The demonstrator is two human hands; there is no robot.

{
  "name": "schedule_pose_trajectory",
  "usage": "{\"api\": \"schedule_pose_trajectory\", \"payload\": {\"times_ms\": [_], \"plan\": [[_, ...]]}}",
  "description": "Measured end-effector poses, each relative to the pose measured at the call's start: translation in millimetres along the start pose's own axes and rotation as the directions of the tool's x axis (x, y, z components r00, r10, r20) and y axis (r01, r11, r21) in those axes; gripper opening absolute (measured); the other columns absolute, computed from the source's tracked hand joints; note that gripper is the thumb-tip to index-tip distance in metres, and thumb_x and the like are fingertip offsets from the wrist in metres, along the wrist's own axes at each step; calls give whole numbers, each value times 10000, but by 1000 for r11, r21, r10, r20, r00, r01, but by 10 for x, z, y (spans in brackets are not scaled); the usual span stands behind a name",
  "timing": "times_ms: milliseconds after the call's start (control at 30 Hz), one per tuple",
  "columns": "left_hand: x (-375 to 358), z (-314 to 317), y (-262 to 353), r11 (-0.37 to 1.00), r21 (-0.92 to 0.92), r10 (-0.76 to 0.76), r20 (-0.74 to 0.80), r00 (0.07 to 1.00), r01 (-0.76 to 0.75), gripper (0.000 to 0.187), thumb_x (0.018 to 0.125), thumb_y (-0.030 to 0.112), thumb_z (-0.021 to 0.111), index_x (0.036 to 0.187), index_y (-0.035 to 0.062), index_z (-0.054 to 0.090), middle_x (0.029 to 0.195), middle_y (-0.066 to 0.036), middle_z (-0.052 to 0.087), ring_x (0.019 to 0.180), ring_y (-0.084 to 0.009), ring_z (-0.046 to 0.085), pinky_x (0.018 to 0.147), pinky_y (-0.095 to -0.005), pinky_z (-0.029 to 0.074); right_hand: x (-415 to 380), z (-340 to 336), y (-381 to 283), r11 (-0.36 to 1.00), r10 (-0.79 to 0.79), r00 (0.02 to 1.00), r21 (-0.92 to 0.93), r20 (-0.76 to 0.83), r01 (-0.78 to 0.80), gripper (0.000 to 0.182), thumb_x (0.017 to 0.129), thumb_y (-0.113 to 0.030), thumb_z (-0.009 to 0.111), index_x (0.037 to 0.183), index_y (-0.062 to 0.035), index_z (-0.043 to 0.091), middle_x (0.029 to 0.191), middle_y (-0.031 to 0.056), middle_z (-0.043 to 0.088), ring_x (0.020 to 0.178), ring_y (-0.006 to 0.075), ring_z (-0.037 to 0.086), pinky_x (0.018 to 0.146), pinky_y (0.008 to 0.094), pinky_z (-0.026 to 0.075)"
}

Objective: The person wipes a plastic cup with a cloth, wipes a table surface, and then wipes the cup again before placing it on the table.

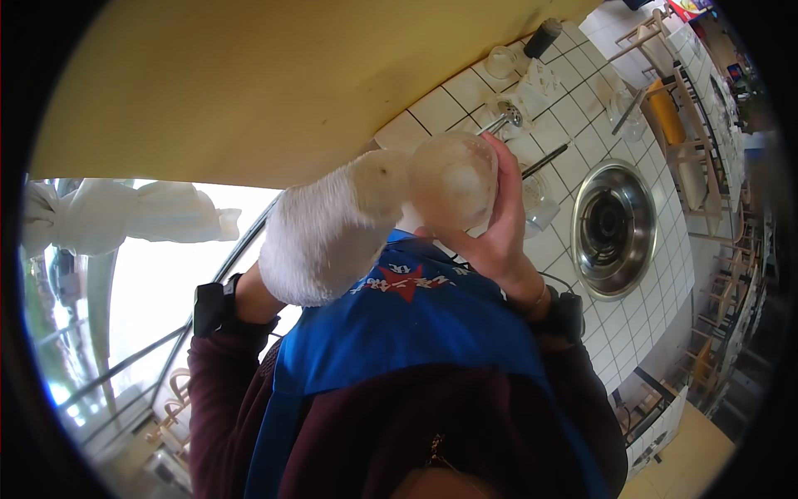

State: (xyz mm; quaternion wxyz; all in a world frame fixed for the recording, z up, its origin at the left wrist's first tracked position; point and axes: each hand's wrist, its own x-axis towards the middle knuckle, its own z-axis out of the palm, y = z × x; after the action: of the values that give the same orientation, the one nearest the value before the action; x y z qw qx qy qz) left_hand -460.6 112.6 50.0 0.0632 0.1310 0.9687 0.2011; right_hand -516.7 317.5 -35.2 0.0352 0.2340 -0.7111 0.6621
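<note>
A fluffy white towel point(324, 229) covers my left hand, hiding its fingers; only the wrist with its black band shows. The towel's rounded end presses against the side of a clear, slightly cloudy glass point(453, 181). My right hand point(505, 237) grips this glass from the other side, fingers curved along its wall and thumb low near the front. The glass is held above the blue apron point(399, 333), with its round end facing up towards me.
On the white tiled table point(598, 333) is a round metal burner recess point(613, 229). Near it stand a glass jar point(539, 204), a perforated metal strainer point(509, 114), another glass point(501, 62) and a dark cylinder point(544, 37). A yellow wall point(249, 91) rises at left; wooden chairs point(694, 158) stand at right.
</note>
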Motion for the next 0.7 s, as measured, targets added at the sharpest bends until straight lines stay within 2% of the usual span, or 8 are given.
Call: {"api": "schedule_pose_trajectory", "payload": {"times_ms": [33, 67, 167, 300, 467, 567, 600, 700], "plan": [[-103, 105, -194, 871, -447, -175, 106, 979, 204, 446, 695, 118, 727, 1113, 43, 593, 1050, -123, 610, 953, -250, 598, 801, -339, 492, -4, -9, -11, 1000, 2, 1000, 7, 12, -2, 905, 622, -216, 852, 1320, 13, 323, 1185, 174, 455, 1071, 275, 537, 886, 353, 447], [-205, 207, -382, 519, -764, -275, 276, 921, 384, 507, 703, 126, 757, 1164, 22, 575, 1089, -126, 608, 965, -225, 606, 823, -317, 495, -10, -15, -19, 1000, 3, 1000, 14, 24, -3, 903, 623, -203, 849, 1324, 9, 320, 1185, 171, 456, 1081, 276, 537, 895, 353, 443], [-456, 432, -799, 587, -791, -96, 141, 985, 170, 472, 736, 116, 756, 1168, 39, 583, 1149, -99, 600, 1013, -168, 590, 853, -288, 493, -44, 0, -19, 992, 36, 998, 118, 42, -40, 897, 630, -204, 844, 1324, 10, 316, 1185, 174, 457, 1089, 284, 533, 899, 356, 440], [-388, 61, -449, 628, -692, -294, 211, 932, 355, 450, 750, 109, 741, 1162, 24, 581, 1120, -101, 611, 997, -162, 596, 843, -279, 493, -49, -104, -12, 998, 35, 985, -53, 166, -27, 1003, 640, -145, 845, 1379, 11, 185, 1271, 156, 432, 1141, 252, 502, 939, 367, 433], [-343, 96, -388, 662, -749, 97, 59, 994, -20, 442, 770, 114, 727, 1173, 20, 572, 1099, -94, 622, 979, -151, 604, 844, -276, 490, -68, -44, -24, 995, -46, 997, -87, 60, 51, 904, 615, -206, 847, 1321, 18, 329, 1192, 197, 460, 1085, 310, 515, 887, 387, 435], [-256, 204, -330, 527, -824, -9, 242, 970, 210, 533, 704, 104, 776, 1188, 13, 570, 1136, -121, 604, 992, -198, 610, 857, -275, 495, -49, -3, -55, 993, -57, 993, -93, 108, 67, 895, 614, -187, 842, 1319, 20, 332, 1191, 194, 466, 1076, 306, 524, 886, 378, 437], [-251, 231, -351, 659, -752, 101, 123, 987, 26, 543, 680, 118, 795, 1169, 11, 585, 1125, -116, 613, 990, -194, 612, 853, -284, 499, -53, 0, -61, 994, -56, 992, -92, 112, 66, 895, 614, -187, 842, 1319, 20, 332, 1191, 194, 466, 1076, 306, 524, 886, 378, 437], [-213, 230, -396, 726, -674, 188, 3, 982, -137, 533, 678, 118, 796, 1159, 10, 592, 1118, -115, 616, 988, -190, 612, 852, -288, 501, -44, -5, -75, 1000, 14, 996, -2, 85, -14, 894, 613, -169, 839, 1322, 19, 328, 1192, 185, 472, 1070, 295, 534, 889, 362, 439]]}}
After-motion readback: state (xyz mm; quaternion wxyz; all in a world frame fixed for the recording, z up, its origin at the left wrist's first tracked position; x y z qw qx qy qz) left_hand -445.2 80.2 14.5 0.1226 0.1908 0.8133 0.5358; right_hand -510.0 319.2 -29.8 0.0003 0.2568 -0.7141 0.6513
